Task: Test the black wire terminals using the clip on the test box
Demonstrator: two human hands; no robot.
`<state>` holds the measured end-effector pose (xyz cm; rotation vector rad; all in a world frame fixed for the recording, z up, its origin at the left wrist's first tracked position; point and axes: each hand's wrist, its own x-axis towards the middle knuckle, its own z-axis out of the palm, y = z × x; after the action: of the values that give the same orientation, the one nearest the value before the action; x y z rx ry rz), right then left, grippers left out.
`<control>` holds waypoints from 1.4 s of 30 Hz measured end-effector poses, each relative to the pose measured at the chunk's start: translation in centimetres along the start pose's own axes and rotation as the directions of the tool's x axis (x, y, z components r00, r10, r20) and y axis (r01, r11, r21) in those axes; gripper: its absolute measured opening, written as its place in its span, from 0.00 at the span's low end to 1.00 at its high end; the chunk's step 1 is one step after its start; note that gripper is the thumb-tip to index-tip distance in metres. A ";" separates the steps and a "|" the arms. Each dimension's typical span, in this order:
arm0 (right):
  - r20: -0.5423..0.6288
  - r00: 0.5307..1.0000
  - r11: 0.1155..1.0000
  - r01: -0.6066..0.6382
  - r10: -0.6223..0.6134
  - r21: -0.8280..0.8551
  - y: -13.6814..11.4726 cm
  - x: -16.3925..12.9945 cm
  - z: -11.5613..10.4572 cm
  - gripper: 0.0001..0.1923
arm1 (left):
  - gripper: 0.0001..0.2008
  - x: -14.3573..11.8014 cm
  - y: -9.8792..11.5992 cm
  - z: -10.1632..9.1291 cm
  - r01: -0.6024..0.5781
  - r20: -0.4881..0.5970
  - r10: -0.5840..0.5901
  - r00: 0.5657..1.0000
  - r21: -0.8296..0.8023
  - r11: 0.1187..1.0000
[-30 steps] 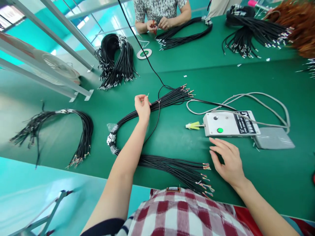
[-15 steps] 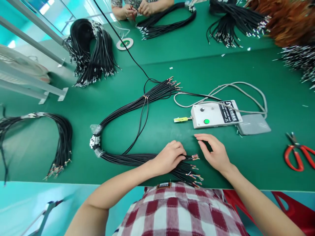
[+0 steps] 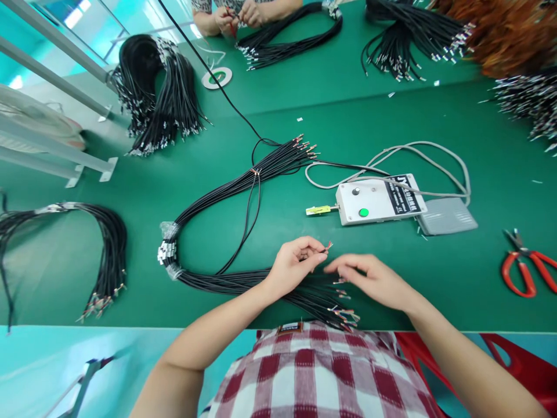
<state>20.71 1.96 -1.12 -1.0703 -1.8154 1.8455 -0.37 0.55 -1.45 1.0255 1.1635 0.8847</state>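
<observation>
My left hand (image 3: 296, 261) is closed on a black cable, whose end (image 3: 329, 246) sticks out past the fingertips with thin red and pale wires showing. That hand is raised a little over the near leg of a U-shaped black cable bundle (image 3: 235, 281). Just right of it, my right hand (image 3: 374, 280) holds nothing; its fingers reach left, with thumb and forefinger slightly apart. Below the hands, the bundle's other loose ends (image 3: 343, 313) fan out with coloured wires bare. White labels (image 3: 167, 252) and clear wrap circle the bend of the bundle.
A white box (image 3: 378, 200) with a green button and a yellow-tipped shaft sits beyond my hands, beside a grey pedal (image 3: 448, 217). Red-handled pliers (image 3: 524, 264) lie right. More cable bundles (image 3: 159, 93) and a tape roll (image 3: 216, 78) lie about. Across the table, a person's hands (image 3: 239, 16) work.
My left hand has lifted off the bundle with one cable end in its fingers. My right hand has moved left and slightly nearer to me, close to that end.
</observation>
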 end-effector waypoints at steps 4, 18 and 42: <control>-0.296 0.954 0.957 0.040 0.049 0.288 0.0 2.5 0.0 0.12 | 0.16 0.0 -0.2 -0.1 0.073 0.029 -0.071 0.997 -0.096 0.993; -0.234 0.956 0.759 0.020 0.176 0.651 -0.9 4.2 2.0 0.10 | 0.15 0.1 -0.6 0.1 0.007 -0.030 -0.011 0.999 -0.122 0.992; -0.455 0.882 0.927 0.063 0.121 0.370 0.5 3.7 2.8 0.12 | 0.11 0.4 -1.1 1.8 -0.282 -0.082 0.283 0.955 0.028 0.959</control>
<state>16.46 2.56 -2.91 -1.2603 -1.1174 1.6630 1.52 0.31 -2.51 1.1965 1.1122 1.1561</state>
